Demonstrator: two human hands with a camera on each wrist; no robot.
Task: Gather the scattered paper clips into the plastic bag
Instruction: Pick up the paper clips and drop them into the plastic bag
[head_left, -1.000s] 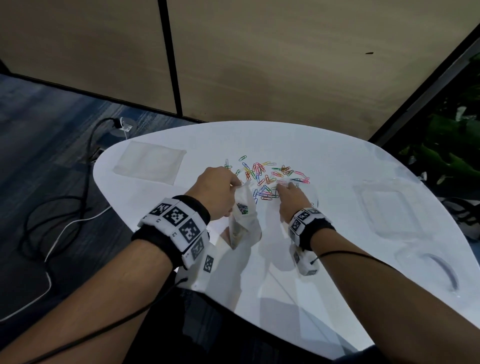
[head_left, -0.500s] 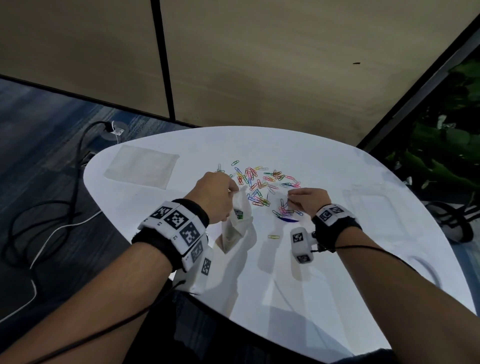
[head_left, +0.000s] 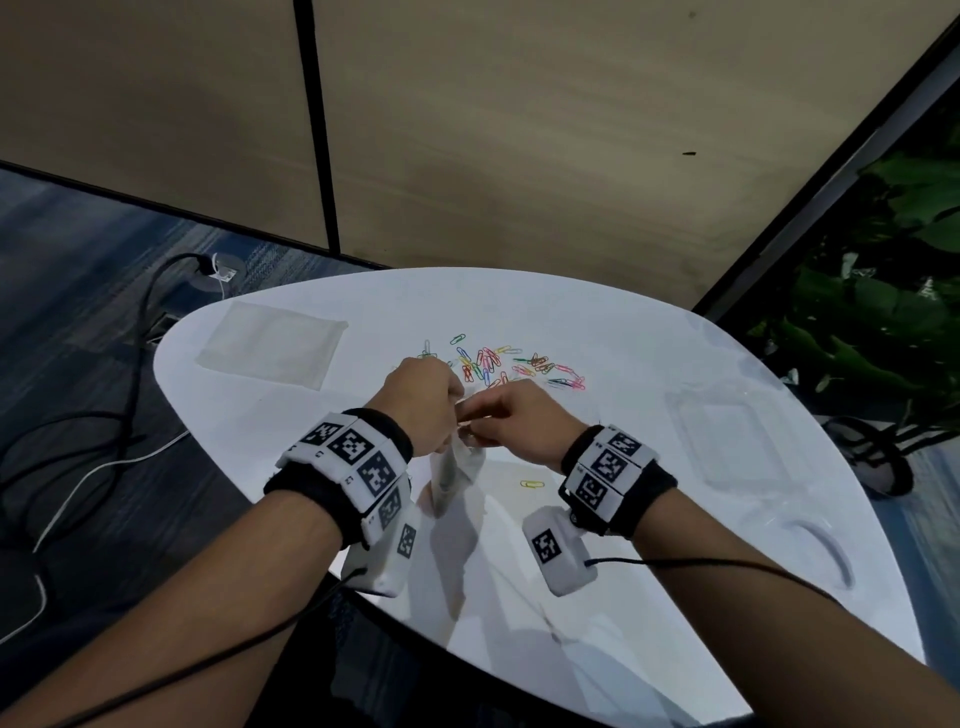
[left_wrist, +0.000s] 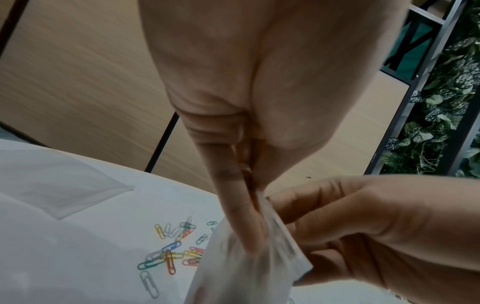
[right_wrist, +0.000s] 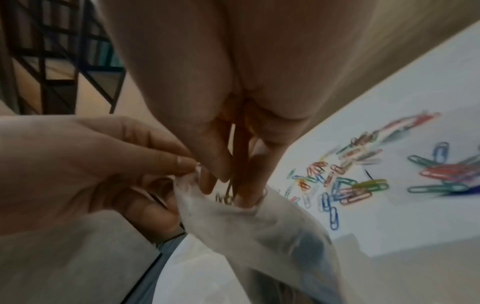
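Note:
A small clear plastic bag (head_left: 451, 475) hangs above the white table (head_left: 597, 597), and my left hand (head_left: 453, 410) pinches its rim (left_wrist: 275, 230). My right hand (head_left: 471, 425) sits at the bag's mouth. Its bunched fingertips (right_wrist: 244, 193) dip into the opening and pinch what looks like a thin wire paper clip. Coloured paper clips (head_left: 498, 364) lie scattered just beyond both hands, also seen in the wrist views (left_wrist: 171, 253) (right_wrist: 348, 189). A single yellow clip (head_left: 532, 484) lies near my right wrist. What the bag holds is blurred.
A second flat plastic bag (head_left: 272, 345) lies at the table's far left. Clear plastic trays (head_left: 727, 441) rest on the right side, with a clear handled piece (head_left: 826, 551) nearer the edge. Cables (head_left: 130, 364) run across the floor on the left, and plants (head_left: 883, 312) stand on the right.
My right hand has left the pile of clips and moved left to the mouth of the bag. The left hand kept hold of the bag and lifted it slightly.

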